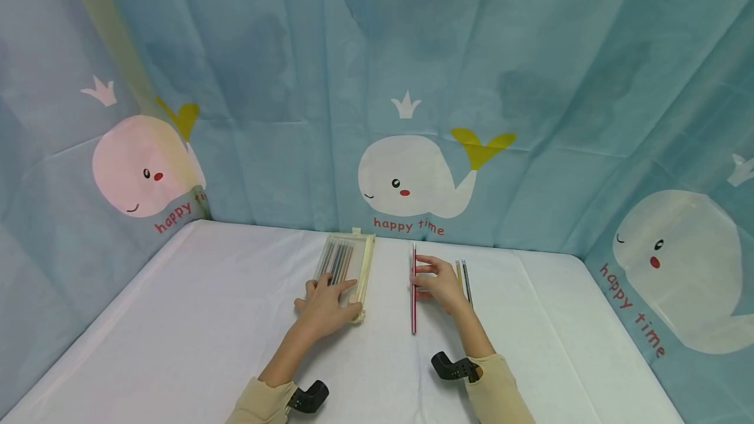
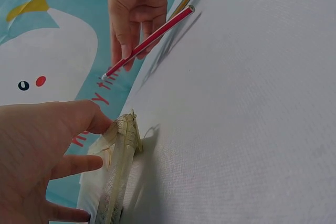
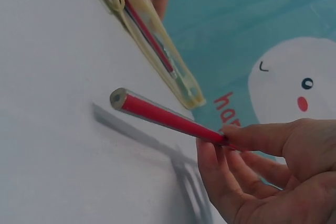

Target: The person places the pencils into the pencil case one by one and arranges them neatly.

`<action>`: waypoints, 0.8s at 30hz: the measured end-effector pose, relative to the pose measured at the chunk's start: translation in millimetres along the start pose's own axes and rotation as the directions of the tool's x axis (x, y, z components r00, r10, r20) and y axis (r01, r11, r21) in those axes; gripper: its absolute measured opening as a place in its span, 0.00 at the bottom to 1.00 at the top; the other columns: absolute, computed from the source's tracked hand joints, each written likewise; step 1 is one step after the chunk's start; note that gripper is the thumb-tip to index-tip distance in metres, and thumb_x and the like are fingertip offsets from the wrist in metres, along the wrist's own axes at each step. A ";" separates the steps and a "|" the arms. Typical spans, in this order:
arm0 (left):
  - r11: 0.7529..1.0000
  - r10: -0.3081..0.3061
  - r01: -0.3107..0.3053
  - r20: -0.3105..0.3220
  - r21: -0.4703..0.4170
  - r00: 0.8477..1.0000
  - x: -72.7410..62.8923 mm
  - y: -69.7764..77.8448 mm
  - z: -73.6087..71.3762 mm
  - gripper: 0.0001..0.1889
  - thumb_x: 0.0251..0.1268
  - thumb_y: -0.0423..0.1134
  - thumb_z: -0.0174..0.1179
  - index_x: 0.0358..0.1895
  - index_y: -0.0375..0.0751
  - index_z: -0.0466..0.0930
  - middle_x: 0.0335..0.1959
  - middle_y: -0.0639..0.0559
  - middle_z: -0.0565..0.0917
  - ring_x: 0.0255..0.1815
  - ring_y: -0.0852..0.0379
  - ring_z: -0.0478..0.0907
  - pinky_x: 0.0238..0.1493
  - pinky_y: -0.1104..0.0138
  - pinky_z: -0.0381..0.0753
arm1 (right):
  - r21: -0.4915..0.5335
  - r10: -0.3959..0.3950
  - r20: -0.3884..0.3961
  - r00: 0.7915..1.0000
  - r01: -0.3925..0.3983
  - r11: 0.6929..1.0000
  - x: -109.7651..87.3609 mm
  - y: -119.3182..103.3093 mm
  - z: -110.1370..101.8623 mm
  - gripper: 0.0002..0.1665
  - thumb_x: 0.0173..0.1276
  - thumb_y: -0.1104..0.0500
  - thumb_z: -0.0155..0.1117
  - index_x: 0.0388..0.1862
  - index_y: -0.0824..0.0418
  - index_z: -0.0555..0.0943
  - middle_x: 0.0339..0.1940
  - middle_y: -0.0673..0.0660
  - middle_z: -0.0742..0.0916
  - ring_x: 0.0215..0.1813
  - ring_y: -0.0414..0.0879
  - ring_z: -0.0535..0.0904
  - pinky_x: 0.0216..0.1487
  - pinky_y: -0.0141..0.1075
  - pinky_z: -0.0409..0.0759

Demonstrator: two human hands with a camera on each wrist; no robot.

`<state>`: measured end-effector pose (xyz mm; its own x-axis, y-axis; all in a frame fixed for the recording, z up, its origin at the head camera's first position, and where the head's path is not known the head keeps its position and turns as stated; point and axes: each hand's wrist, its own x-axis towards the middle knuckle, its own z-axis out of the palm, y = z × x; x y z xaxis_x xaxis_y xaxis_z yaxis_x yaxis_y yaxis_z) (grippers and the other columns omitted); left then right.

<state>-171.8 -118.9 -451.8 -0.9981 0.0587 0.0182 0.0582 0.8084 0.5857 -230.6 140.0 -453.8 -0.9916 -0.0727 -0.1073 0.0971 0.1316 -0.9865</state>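
A flat, see-through pencil case [image 1: 368,267] with a cream edge lies on the table, several pencils [image 1: 340,259] showing inside it. My left hand [image 1: 326,307] rests on its near part, fingers spread; the left wrist view has the thumb touching the end of the case [image 2: 119,169]. To the right, my right hand [image 1: 440,285] pinches a red pencil [image 3: 168,120] between thumb and fingertips, held above the cloth with its shadow below. The pencil's flat, unsharpened end faces the right wrist camera. A yellow pencil [image 1: 458,269] and a dark pencil [image 1: 466,277] lie just beyond that hand, partly hidden by it.
White cloth [image 1: 177,319] covers the table. A blue curtain [image 1: 283,169] printed with whales hangs along the back and both sides, close behind the case. Each wrist carries a black camera mount [image 1: 452,367].
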 end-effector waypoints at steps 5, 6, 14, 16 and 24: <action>1.000 0.000 0.000 0.001 -0.006 1.000 -1.2 1.6 -1.7 0.30 0.63 0.51 0.64 0.69 0.48 0.83 0.76 0.25 0.66 0.72 0.22 0.60 0.50 0.27 0.63 | -0.008 -0.009 -0.005 1.000 0.008 1.000 -0.1 0.4 5.0 0.32 0.69 0.74 0.67 0.72 0.74 0.75 0.56 0.72 0.83 0.34 0.46 0.87 0.34 0.38 0.88; 1.000 0.000 0.000 0.001 -0.005 1.000 -1.5 1.8 -1.9 0.30 0.63 0.51 0.64 0.69 0.48 0.83 0.76 0.25 0.66 0.72 0.22 0.60 0.50 0.27 0.63 | -0.007 -0.007 -0.007 1.000 0.007 1.000 0.4 1.1 6.1 0.32 0.68 0.74 0.67 0.72 0.74 0.75 0.56 0.71 0.84 0.35 0.45 0.87 0.33 0.38 0.88; 1.000 0.001 -0.001 0.006 -0.014 1.000 -2.2 1.3 -2.4 0.30 0.64 0.52 0.64 0.69 0.48 0.83 0.76 0.24 0.66 0.72 0.22 0.59 0.50 0.27 0.62 | -0.014 -0.018 0.008 1.000 0.018 1.000 4.4 5.3 16.9 0.29 0.68 0.74 0.68 0.68 0.76 0.77 0.52 0.70 0.85 0.35 0.45 0.87 0.32 0.37 0.87; 1.000 0.001 -0.001 0.008 -0.014 1.000 -2.3 1.2 -2.5 0.30 0.64 0.52 0.64 0.69 0.49 0.83 0.76 0.25 0.65 0.71 0.22 0.59 0.50 0.28 0.62 | -0.024 -0.022 0.014 1.000 0.023 0.999 5.0 5.0 20.2 0.29 0.68 0.74 0.68 0.68 0.76 0.78 0.52 0.71 0.85 0.35 0.45 0.87 0.32 0.37 0.88; 1.000 0.001 -0.001 0.001 -0.005 1.000 -1.4 1.5 -1.8 0.30 0.63 0.53 0.65 0.69 0.49 0.83 0.75 0.25 0.67 0.70 0.24 0.61 0.50 0.28 0.63 | -0.055 -0.021 0.020 1.000 0.022 0.998 10.5 2.3 32.1 0.28 0.68 0.73 0.69 0.67 0.76 0.78 0.50 0.69 0.86 0.34 0.45 0.87 0.32 0.37 0.88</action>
<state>-170.4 -118.8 -449.4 -0.9981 0.0594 0.0181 0.0586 0.8055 0.5897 -238.1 107.9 -461.2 -0.9914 -0.0956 -0.0893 0.0706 0.1843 -0.9803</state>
